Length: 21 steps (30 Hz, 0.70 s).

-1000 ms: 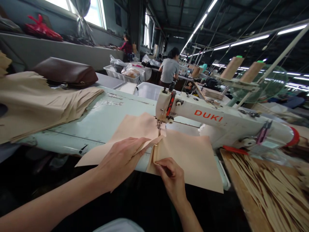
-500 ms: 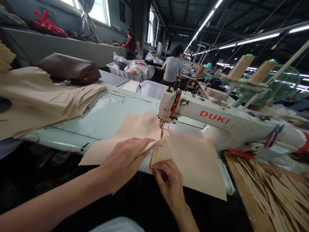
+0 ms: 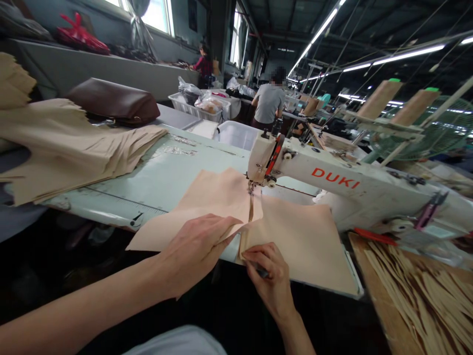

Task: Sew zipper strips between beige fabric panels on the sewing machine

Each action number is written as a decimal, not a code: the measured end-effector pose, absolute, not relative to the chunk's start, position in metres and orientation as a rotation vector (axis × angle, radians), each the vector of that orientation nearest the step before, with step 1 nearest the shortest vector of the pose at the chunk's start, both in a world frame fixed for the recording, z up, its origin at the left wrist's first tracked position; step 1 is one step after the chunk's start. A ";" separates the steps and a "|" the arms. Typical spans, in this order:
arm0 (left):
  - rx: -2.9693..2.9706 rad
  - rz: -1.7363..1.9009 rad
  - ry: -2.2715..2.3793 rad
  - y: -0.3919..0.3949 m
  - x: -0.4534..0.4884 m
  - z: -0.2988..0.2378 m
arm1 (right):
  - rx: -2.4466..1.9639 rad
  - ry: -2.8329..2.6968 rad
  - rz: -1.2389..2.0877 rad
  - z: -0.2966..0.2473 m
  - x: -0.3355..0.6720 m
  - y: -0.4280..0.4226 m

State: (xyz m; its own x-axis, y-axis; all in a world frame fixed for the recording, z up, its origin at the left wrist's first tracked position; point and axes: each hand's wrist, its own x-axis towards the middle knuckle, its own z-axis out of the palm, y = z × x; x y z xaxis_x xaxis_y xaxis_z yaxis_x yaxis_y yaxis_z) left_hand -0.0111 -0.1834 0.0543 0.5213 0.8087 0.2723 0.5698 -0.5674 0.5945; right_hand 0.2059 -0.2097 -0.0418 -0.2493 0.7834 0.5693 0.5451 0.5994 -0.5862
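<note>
A beige sheet, leather-like, lies in two panels under the presser foot point(image 3: 252, 187) of a white sewing machine point(image 3: 295, 162) lettered DUKI. My left hand point(image 3: 199, 241) rests on the left panel point(image 3: 218, 192), thumb and fingers closed on its raised inner edge. Lower and to the right, my right hand point(image 3: 271, 273) pinches the folded inner edge of the right panel point(image 3: 310, 236). Something small and dark shows under my right fingers; I cannot make out what it is. A narrow gap runs between the panels up to the foot.
Stacked beige cut pieces point(image 3: 81, 158) and a brown leather bag point(image 3: 114, 101) lie at left. Beige strips point(image 3: 417, 291) cover a board at right. Thread cones point(image 3: 380, 98) stand behind the machine. A person in a grey shirt point(image 3: 268, 103) is farther back, near white bins point(image 3: 236, 134).
The view has swung slightly left. Both panels have slid a little away from me under the foot. My hands keep their grip, almost unmoved relative to the machine.
</note>
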 end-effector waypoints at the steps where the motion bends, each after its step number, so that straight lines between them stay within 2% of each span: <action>1: 2.339 0.744 1.116 -0.184 -0.011 0.053 | -1.057 -1.939 0.332 -0.043 0.206 -0.210; 9: 2.460 0.723 0.932 -0.189 -0.010 0.041 | -1.081 -2.043 0.214 -0.046 0.207 -0.213; 14: 2.706 0.667 0.836 -0.202 -0.005 0.002 | -1.055 -2.062 -0.023 -0.055 0.207 -0.222; 21: 2.888 0.679 0.897 -0.207 -0.007 -0.034 | -1.029 -2.046 -0.027 -0.063 0.206 -0.223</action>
State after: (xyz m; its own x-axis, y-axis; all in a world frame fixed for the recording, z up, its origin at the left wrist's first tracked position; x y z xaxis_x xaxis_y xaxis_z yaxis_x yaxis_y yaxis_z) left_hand -0.0074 -0.2067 -0.0343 0.7364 0.5484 0.3961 0.5301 -0.8316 0.1657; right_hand 0.2065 -0.2233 -0.0631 -0.3246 0.6568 0.6807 0.6746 0.6651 -0.3201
